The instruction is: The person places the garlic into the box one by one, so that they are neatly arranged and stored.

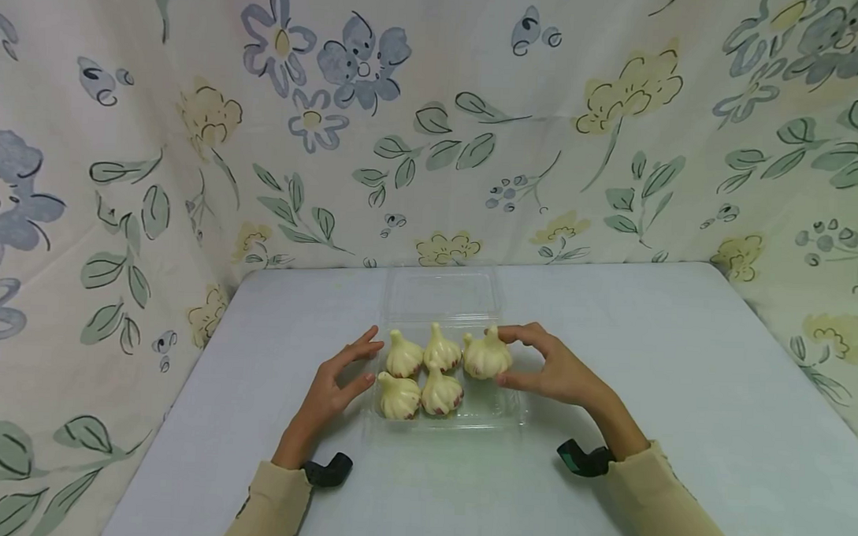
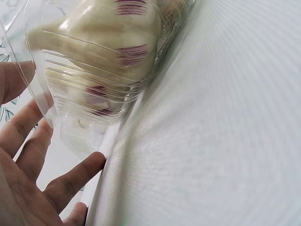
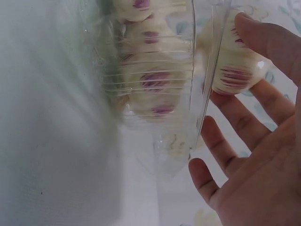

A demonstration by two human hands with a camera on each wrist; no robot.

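Note:
A clear plastic clamshell box (image 1: 491, 412) lies with its lid (image 1: 442, 292) folded back. Inside it sit several pale garlic bulbs (image 1: 399, 397) with purple streaks, also visible through the ribbed wall as a large garlic bulb (image 2: 103, 35) in the left wrist view. My right hand (image 1: 556, 371) pinches one garlic bulb (image 1: 487, 357) between thumb and fingers over the box's right side; in the right wrist view this held bulb (image 3: 235, 70) is above the rim. At the box's left edge, my left hand (image 1: 336, 387) has loosely spread fingers and grips nothing.
The box rests on a white-covered table (image 1: 681, 371). A floral cloth (image 1: 433, 142) hangs behind it and along the sides. Each wrist carries a black camera mount, the left mount (image 1: 328, 469) and the right mount (image 1: 584, 458).

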